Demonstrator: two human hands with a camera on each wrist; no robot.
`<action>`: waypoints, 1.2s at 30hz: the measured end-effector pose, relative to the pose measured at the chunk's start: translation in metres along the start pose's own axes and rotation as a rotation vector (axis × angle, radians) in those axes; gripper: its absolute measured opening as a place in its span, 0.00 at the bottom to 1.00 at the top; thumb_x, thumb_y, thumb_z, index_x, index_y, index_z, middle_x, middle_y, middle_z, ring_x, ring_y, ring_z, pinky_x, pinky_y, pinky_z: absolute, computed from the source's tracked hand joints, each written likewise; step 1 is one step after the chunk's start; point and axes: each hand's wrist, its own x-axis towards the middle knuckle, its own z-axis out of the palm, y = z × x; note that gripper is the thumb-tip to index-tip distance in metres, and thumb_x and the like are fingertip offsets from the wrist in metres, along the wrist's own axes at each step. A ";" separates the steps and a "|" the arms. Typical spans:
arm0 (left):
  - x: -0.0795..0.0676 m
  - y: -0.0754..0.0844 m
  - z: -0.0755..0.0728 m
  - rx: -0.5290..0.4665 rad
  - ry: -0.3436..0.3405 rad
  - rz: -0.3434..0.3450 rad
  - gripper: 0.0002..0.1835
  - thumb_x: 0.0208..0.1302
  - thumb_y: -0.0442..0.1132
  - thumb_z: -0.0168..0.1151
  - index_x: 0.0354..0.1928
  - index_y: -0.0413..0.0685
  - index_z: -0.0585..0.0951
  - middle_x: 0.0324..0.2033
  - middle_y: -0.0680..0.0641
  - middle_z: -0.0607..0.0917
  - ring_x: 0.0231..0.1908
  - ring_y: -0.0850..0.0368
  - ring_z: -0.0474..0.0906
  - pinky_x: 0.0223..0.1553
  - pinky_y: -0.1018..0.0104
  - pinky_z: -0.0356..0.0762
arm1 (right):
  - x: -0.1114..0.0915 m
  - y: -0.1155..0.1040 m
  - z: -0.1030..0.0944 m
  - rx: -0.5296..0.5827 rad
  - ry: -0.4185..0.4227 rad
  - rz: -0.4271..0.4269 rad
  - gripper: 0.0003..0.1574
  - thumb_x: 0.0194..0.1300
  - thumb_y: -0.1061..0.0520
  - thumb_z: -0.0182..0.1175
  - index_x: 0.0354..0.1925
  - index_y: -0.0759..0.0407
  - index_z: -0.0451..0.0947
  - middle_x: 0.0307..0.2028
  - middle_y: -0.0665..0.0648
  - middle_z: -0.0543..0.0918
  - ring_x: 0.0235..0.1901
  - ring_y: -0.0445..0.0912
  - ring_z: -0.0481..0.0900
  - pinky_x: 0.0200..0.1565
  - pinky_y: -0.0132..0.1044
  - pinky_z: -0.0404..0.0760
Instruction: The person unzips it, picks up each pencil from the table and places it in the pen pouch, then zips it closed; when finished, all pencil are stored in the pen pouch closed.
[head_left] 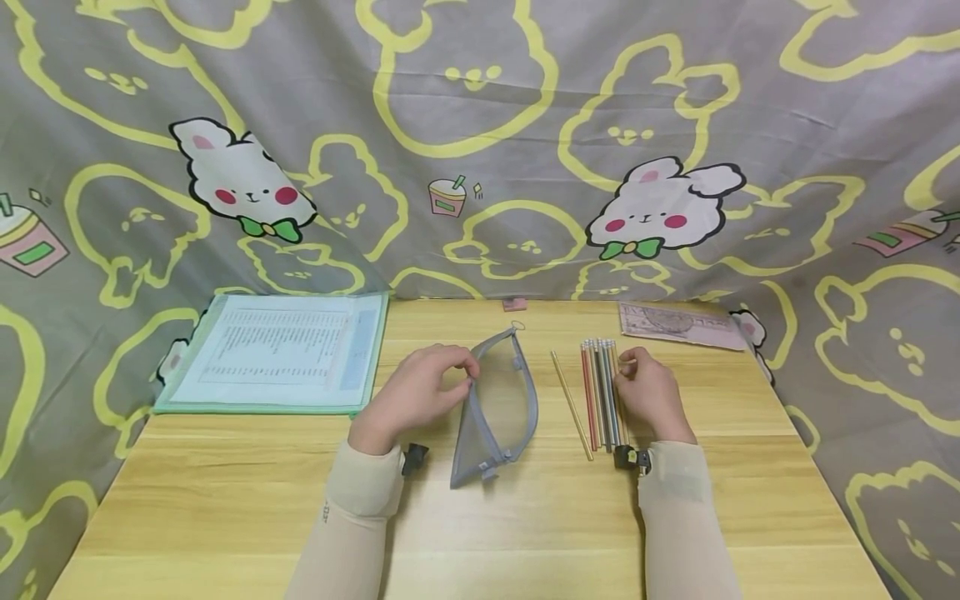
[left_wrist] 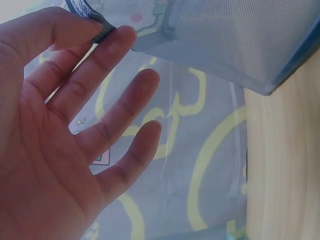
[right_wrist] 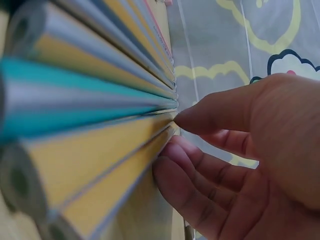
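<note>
While the left hand [head_left: 416,390] pinches the gaping mesh pouch [head_left: 504,393], the right hand [head_left: 649,390] grips a gold pencil [right_wrist: 107,192] right of the pouch, seemingly a pickup needing a clean lift.

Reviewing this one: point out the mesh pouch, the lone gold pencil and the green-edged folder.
Mesh pouch [head_left: 473,440], head view: left mesh panel.
Lone gold pencil [head_left: 572,406], head view: mid-shaft.
Green-edged folder [head_left: 255,409], head view: near edge.

Grey mesh pouch [head_left: 495,400], red, gold and teal pencils [head_left: 602,392], yellow wood-grain counter [head_left: 495,542], grey curtain [head_left: 517,177] bearing yellow-outlined cartoons
</note>
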 end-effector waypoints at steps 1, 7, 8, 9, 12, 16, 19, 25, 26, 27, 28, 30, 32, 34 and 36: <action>0.000 0.000 0.000 0.000 0.000 0.001 0.07 0.67 0.33 0.66 0.43 0.54 0.85 0.46 0.56 0.90 0.53 0.53 0.85 0.58 0.52 0.82 | 0.000 0.000 0.000 -0.002 -0.002 0.003 0.24 0.72 0.59 0.59 0.63 0.67 0.73 0.50 0.66 0.85 0.50 0.64 0.84 0.57 0.63 0.78; 0.001 0.000 -0.001 0.003 0.001 0.007 0.07 0.67 0.33 0.66 0.43 0.53 0.85 0.47 0.55 0.90 0.54 0.53 0.85 0.59 0.51 0.82 | 0.001 0.000 0.000 -0.041 -0.006 0.020 0.22 0.71 0.59 0.60 0.60 0.66 0.74 0.48 0.65 0.86 0.45 0.61 0.84 0.52 0.59 0.80; 0.001 0.000 -0.001 0.003 0.002 0.008 0.07 0.67 0.33 0.67 0.43 0.52 0.85 0.46 0.55 0.90 0.54 0.53 0.85 0.59 0.51 0.82 | 0.001 -0.001 0.000 -0.050 -0.005 0.023 0.22 0.70 0.59 0.61 0.59 0.67 0.75 0.47 0.66 0.87 0.44 0.60 0.84 0.50 0.58 0.80; 0.001 0.000 -0.001 0.003 0.002 0.009 0.06 0.67 0.33 0.67 0.43 0.52 0.85 0.46 0.55 0.90 0.54 0.53 0.85 0.59 0.51 0.82 | 0.001 -0.001 0.000 -0.061 -0.004 0.026 0.21 0.70 0.58 0.61 0.58 0.67 0.75 0.46 0.66 0.87 0.42 0.60 0.84 0.49 0.58 0.80; 0.000 0.001 -0.001 0.003 0.002 0.011 0.06 0.67 0.32 0.67 0.43 0.51 0.85 0.46 0.55 0.90 0.53 0.53 0.86 0.59 0.51 0.82 | 0.001 -0.001 0.000 -0.090 0.003 0.036 0.20 0.68 0.57 0.63 0.54 0.67 0.77 0.43 0.66 0.88 0.38 0.59 0.84 0.45 0.56 0.81; 0.000 0.001 -0.002 -0.001 0.002 0.007 0.07 0.67 0.32 0.67 0.42 0.52 0.85 0.46 0.55 0.90 0.53 0.53 0.86 0.59 0.51 0.82 | 0.000 -0.002 0.000 -0.102 0.016 0.037 0.20 0.65 0.56 0.65 0.51 0.67 0.78 0.39 0.65 0.89 0.36 0.59 0.84 0.45 0.58 0.80; 0.000 0.002 -0.002 -0.007 0.001 0.002 0.06 0.67 0.32 0.66 0.43 0.51 0.85 0.46 0.55 0.90 0.53 0.52 0.85 0.59 0.51 0.82 | 0.000 -0.002 -0.001 -0.093 0.013 0.040 0.21 0.65 0.55 0.66 0.51 0.67 0.79 0.41 0.67 0.89 0.39 0.61 0.86 0.48 0.59 0.80; 0.000 0.002 -0.003 -0.013 -0.003 -0.001 0.06 0.67 0.32 0.66 0.43 0.49 0.86 0.46 0.54 0.90 0.53 0.52 0.85 0.59 0.51 0.82 | 0.000 -0.002 -0.005 -0.074 -0.009 0.065 0.23 0.67 0.52 0.66 0.54 0.65 0.78 0.47 0.68 0.90 0.44 0.63 0.87 0.51 0.60 0.81; 0.000 0.002 -0.003 -0.014 -0.003 -0.001 0.06 0.67 0.32 0.66 0.43 0.49 0.86 0.46 0.54 0.90 0.53 0.52 0.85 0.59 0.51 0.82 | 0.000 -0.003 -0.006 -0.068 -0.012 0.073 0.23 0.68 0.52 0.66 0.54 0.65 0.78 0.47 0.68 0.90 0.42 0.61 0.87 0.49 0.58 0.81; 0.000 0.002 -0.003 -0.015 -0.003 -0.001 0.06 0.67 0.32 0.66 0.43 0.49 0.86 0.46 0.54 0.90 0.53 0.52 0.85 0.59 0.51 0.82 | 0.000 -0.003 -0.008 -0.063 -0.014 0.080 0.24 0.68 0.52 0.66 0.55 0.65 0.77 0.45 0.67 0.90 0.40 0.60 0.87 0.47 0.56 0.82; 0.000 0.002 -0.003 -0.014 -0.003 -0.001 0.06 0.67 0.32 0.66 0.43 0.49 0.86 0.46 0.54 0.90 0.53 0.52 0.85 0.59 0.51 0.82 | -0.001 -0.004 -0.009 -0.053 -0.016 0.087 0.24 0.68 0.51 0.67 0.56 0.65 0.77 0.44 0.66 0.90 0.38 0.58 0.86 0.45 0.54 0.82; 0.000 0.002 -0.003 -0.014 -0.003 0.000 0.06 0.67 0.32 0.66 0.43 0.49 0.85 0.46 0.54 0.90 0.53 0.52 0.85 0.59 0.51 0.82 | -0.002 -0.006 -0.012 -0.024 -0.003 0.097 0.24 0.68 0.51 0.67 0.56 0.64 0.77 0.42 0.64 0.89 0.34 0.53 0.85 0.40 0.48 0.80; 0.000 0.001 -0.003 -0.012 -0.004 0.000 0.06 0.67 0.32 0.66 0.43 0.49 0.85 0.46 0.54 0.90 0.53 0.52 0.85 0.59 0.50 0.82 | -0.003 -0.010 -0.015 0.005 0.021 0.091 0.23 0.67 0.52 0.67 0.55 0.63 0.78 0.40 0.62 0.89 0.31 0.50 0.84 0.38 0.43 0.77; -0.001 0.001 -0.003 -0.012 -0.003 -0.002 0.06 0.67 0.32 0.66 0.43 0.49 0.85 0.46 0.54 0.90 0.53 0.52 0.85 0.59 0.50 0.82 | -0.006 -0.016 -0.018 0.037 0.050 0.067 0.21 0.65 0.53 0.66 0.54 0.62 0.79 0.40 0.61 0.90 0.30 0.48 0.85 0.36 0.40 0.77; -0.001 0.001 -0.003 -0.012 -0.001 -0.004 0.06 0.67 0.32 0.66 0.43 0.50 0.85 0.46 0.55 0.90 0.53 0.52 0.85 0.59 0.50 0.82 | -0.008 -0.024 -0.021 0.077 0.067 0.037 0.20 0.63 0.55 0.64 0.52 0.62 0.80 0.40 0.61 0.90 0.28 0.45 0.87 0.35 0.39 0.78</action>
